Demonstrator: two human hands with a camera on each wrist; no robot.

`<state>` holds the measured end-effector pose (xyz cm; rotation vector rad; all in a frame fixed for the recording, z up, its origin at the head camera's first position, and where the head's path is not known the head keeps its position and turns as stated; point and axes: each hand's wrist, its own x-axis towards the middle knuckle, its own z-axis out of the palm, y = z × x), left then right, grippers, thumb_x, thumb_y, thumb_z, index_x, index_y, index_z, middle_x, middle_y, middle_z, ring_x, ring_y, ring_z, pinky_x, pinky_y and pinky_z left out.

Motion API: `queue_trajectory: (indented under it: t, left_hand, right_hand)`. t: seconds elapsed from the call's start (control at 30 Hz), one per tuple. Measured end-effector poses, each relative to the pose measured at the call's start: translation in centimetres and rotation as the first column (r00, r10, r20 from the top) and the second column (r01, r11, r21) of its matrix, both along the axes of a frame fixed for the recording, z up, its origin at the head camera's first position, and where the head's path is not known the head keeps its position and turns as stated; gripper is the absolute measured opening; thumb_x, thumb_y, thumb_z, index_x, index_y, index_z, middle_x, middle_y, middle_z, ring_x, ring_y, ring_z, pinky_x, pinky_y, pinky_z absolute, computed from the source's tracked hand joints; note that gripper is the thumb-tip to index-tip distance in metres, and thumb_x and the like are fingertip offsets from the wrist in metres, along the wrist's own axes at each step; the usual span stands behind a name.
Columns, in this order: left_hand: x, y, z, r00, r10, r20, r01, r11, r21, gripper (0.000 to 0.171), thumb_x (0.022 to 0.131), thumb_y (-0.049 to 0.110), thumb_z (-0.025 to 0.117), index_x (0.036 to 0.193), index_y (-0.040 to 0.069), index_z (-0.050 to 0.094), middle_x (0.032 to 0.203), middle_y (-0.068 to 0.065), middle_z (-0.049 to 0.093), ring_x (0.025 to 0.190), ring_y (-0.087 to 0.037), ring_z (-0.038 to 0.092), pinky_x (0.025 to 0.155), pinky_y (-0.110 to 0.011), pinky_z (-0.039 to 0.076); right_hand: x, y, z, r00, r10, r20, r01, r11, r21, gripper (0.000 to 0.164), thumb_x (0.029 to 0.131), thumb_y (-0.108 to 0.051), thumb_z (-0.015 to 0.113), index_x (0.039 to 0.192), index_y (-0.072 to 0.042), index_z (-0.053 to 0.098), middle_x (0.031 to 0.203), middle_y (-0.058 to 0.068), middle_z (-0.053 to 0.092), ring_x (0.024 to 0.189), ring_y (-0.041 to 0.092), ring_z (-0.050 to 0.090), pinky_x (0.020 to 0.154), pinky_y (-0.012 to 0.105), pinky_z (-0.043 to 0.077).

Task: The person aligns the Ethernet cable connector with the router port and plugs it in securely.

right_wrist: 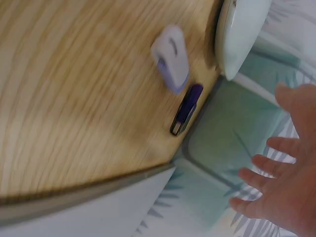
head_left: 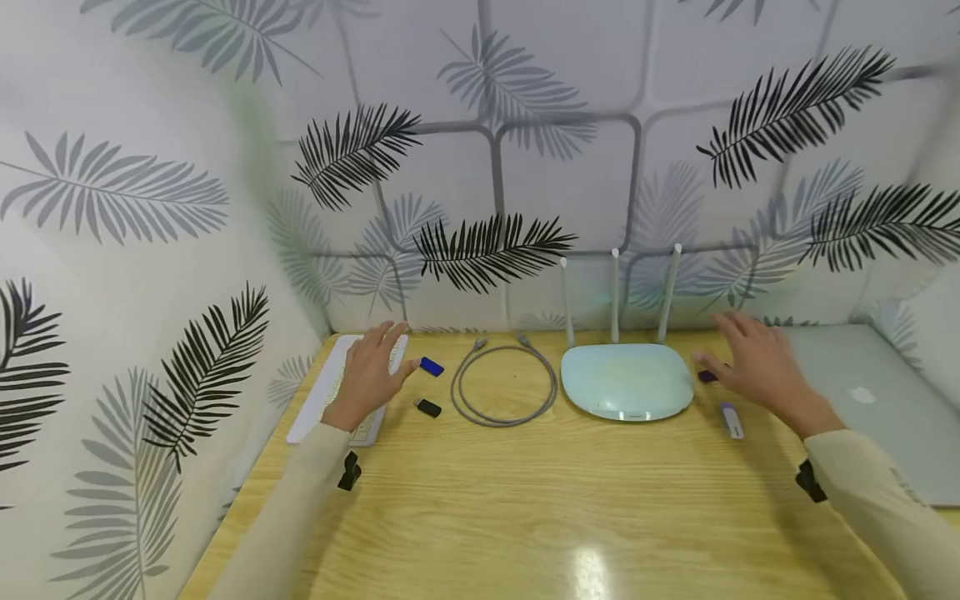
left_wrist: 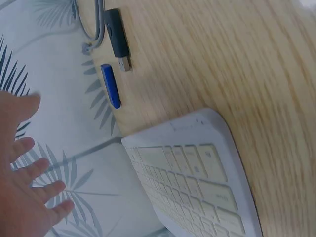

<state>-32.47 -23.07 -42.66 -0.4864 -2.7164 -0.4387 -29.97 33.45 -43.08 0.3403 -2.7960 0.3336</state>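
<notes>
My left hand (head_left: 367,375) hovers with spread fingers over a white keyboard (left_wrist: 185,182), holding nothing. Just right of it lie a blue USB stick (head_left: 431,367) and a black USB stick (left_wrist: 117,34) with its metal plug bare. My right hand (head_left: 761,367), fingers apart and holding nothing, is above the table between the router and a silver laptop (head_left: 885,400). Near it are a dark purple USB stick (right_wrist: 186,109), partly covered by the hand in the head view, and a white and lilac USB stick (right_wrist: 171,59).
A coiled grey cable (head_left: 504,423) lies mid-table. Right of it stands a pale blue router (head_left: 627,379) with three upright white antennas. The wooden table (head_left: 510,517) meets a leaf-patterned wall covering (head_left: 450,175) at the back and left.
</notes>
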Motion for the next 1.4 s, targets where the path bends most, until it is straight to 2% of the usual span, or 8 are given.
queue_trajectory:
  t: [0.17, 0.33, 0.7, 0.8, 0.97, 1.2, 1.27, 1.4]
  left_hand:
    - [0.1, 1.5, 0.0, 0.996, -0.053, -0.07, 0.056, 0.997, 0.054, 0.042, 0.097, 0.023, 0.063, 0.134, 0.004, 0.055, 0.131, -0.019, 0.059, 0.112, -0.037, 0.061, 0.089, -0.054, 0.055]
    - [0.3, 3.7, -0.2, 0.993, -0.117, -0.012, 0.117, 0.989, 0.088, 0.032, 0.099, 0.02, 0.06, 0.128, 0.007, 0.06, 0.124, -0.014, 0.064, 0.101, -0.031, 0.066, 0.076, -0.042, 0.059]
    - [1.5, 10.0, 0.3, 0.962, -0.234, 0.14, 0.216, 0.968, 0.131, 0.018, 0.1, 0.018, 0.058, 0.11, 0.009, 0.069, 0.103, -0.003, 0.071, 0.087, -0.016, 0.066, 0.072, -0.03, 0.057]
    - [1.5, 12.1, 0.0, 0.944, -0.276, 0.179, 0.255, 0.958, 0.132, 0.017, 0.1, 0.021, 0.057, 0.109, 0.013, 0.069, 0.104, -0.001, 0.071, 0.087, -0.013, 0.066, 0.073, -0.028, 0.057]
    - [0.5, 15.9, -1.0, 0.904, -0.345, 0.253, 0.281, 0.925, 0.256, 0.023, 0.102, 0.022, 0.055, 0.116, 0.009, 0.067, 0.111, -0.003, 0.07, 0.094, -0.015, 0.066, 0.081, -0.027, 0.057]
    - [-0.5, 20.9, -2.2, 0.845, -0.324, 0.427, 0.078, 0.862, 0.5, 0.031, 0.101, 0.016, 0.054, 0.126, -0.003, 0.058, 0.116, -0.016, 0.067, 0.092, -0.028, 0.07, 0.078, -0.031, 0.061]
    - [-0.5, 21.8, -2.3, 0.822, -0.325, 0.468, 0.018, 0.836, 0.549, 0.035, 0.101, 0.015, 0.055, 0.13, -0.005, 0.055, 0.112, -0.02, 0.068, 0.086, -0.032, 0.072, 0.073, -0.032, 0.063]
    - [-1.0, 22.9, -2.7, 0.803, -0.32, 0.502, -0.041, 0.811, 0.583, 0.039, 0.099, 0.016, 0.058, 0.131, -0.007, 0.055, 0.093, -0.021, 0.073, 0.079, -0.035, 0.072, 0.064, -0.031, 0.063]
  right_hand:
    - [-0.1, -1.9, 0.1, 0.995, 0.046, 0.093, -0.026, 0.979, -0.2, 0.054, 0.1, -0.031, 0.056, 0.132, 0.012, 0.046, 0.128, 0.035, 0.048, 0.106, 0.051, 0.055, 0.079, 0.063, 0.05]
    - [-0.7, -3.2, -0.3, 0.982, 0.082, 0.17, -0.025, 0.949, -0.315, 0.055, 0.1, -0.033, 0.057, 0.131, 0.011, 0.049, 0.129, 0.033, 0.049, 0.113, 0.05, 0.053, 0.088, 0.06, 0.051]
    - [-1.4, -6.6, -1.1, 0.973, 0.025, 0.23, 0.033, 0.969, -0.245, 0.079, 0.089, -0.049, 0.068, 0.135, 0.01, 0.046, 0.138, 0.04, 0.041, 0.123, 0.056, 0.042, 0.096, 0.069, 0.043]
    - [-1.3, -7.8, -1.2, 0.97, 0.01, 0.244, 0.04, 0.979, -0.201, 0.083, 0.086, -0.053, 0.07, 0.137, 0.008, 0.045, 0.14, 0.04, 0.039, 0.123, 0.058, 0.041, 0.092, 0.072, 0.043]
    - [-1.0, -9.2, -1.1, 0.948, -0.051, 0.313, 0.112, 0.977, -0.181, 0.091, 0.085, -0.052, 0.071, 0.144, 0.009, 0.036, 0.136, 0.044, 0.037, 0.121, 0.063, 0.036, 0.087, 0.076, 0.04]
    - [-0.9, -9.3, -0.4, 0.896, -0.11, 0.431, 0.212, 0.957, -0.196, 0.105, 0.083, -0.054, 0.072, 0.142, 0.02, 0.027, 0.129, 0.047, 0.041, 0.118, 0.061, 0.042, 0.092, 0.067, 0.046]
    - [-0.9, -9.2, -0.3, 0.889, -0.111, 0.445, 0.22, 0.954, -0.203, 0.103, 0.082, -0.054, 0.073, 0.138, 0.021, 0.032, 0.127, 0.045, 0.046, 0.115, 0.059, 0.047, 0.09, 0.064, 0.048]
    - [-1.0, -9.2, -0.1, 0.884, -0.135, 0.448, 0.232, 0.958, -0.168, 0.098, 0.081, -0.055, 0.073, 0.13, 0.023, 0.04, 0.121, 0.043, 0.052, 0.111, 0.055, 0.053, 0.085, 0.059, 0.052]
